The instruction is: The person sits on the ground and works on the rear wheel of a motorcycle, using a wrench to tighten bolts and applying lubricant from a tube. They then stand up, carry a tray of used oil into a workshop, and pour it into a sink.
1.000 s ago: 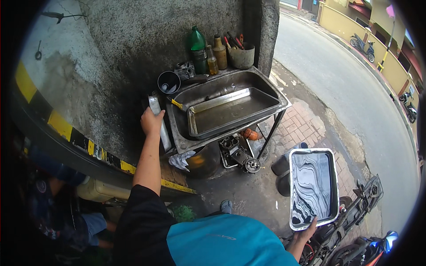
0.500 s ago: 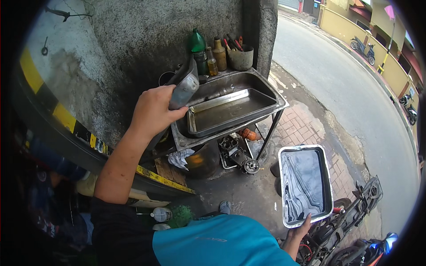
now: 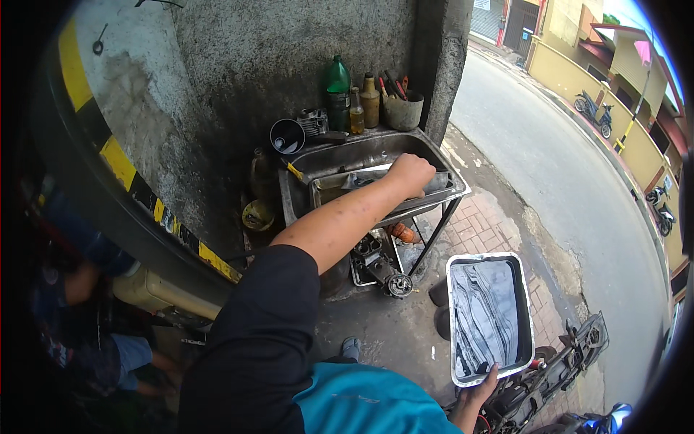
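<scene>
My left hand is closed on a grey, flat-sided container, lowered into the metal sink on the stand. The forearm covers part of that container and of the shallow metal tray lying inside the sink. At my right side, my right hand grips the near edge of a rectangular metal pan. Dark, oily liquid with pale swirls fills its bottom. A yellow-handled tool leans at the sink's left end.
Behind the sink stand a green bottle, two smaller bottles, a tool pot and a dark cup. Engine parts lie below. A stripped motorcycle frame stands right. Another person is at lower left.
My left hand has moved right and down with the grey container, from above the sink's left end into the sink. The right hand still holds the pan, slightly lower in view.
</scene>
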A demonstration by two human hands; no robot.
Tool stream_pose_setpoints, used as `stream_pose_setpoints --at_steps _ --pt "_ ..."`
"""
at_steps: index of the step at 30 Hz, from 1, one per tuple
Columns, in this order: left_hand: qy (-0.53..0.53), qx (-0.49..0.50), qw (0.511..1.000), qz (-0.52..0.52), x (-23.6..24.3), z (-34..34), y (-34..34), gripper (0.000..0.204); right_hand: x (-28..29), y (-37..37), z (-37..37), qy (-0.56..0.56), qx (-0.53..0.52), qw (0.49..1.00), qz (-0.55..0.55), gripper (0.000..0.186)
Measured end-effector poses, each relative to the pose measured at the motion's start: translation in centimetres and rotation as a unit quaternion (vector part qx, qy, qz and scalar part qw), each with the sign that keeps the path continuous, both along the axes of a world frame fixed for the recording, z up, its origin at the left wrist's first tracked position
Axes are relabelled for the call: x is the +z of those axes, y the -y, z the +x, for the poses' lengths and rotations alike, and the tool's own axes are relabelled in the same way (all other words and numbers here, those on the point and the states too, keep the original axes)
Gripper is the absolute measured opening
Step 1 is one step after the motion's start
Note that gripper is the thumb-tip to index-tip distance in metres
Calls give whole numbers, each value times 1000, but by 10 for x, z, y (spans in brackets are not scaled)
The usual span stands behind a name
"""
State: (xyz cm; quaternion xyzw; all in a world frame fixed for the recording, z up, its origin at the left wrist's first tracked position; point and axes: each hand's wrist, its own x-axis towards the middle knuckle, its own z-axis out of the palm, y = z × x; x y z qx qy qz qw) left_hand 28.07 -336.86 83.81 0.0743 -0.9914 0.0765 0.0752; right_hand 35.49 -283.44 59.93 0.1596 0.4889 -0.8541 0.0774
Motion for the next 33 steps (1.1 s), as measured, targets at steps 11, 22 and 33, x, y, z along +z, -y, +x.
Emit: stream_pose_setpoints --at_steps 11,22,33 --pt "-404 -43 885 228 -43 28 -96 58 26 -9 3 -24 42 998 31 60" --pt "-268 316 834 365 -275 386 -158 48 90 31 10 -32 104 994 -29 54" --pt "-8 467 804 368 -352 532 -174 59 151 89 70 -60 162 985 -9 45"
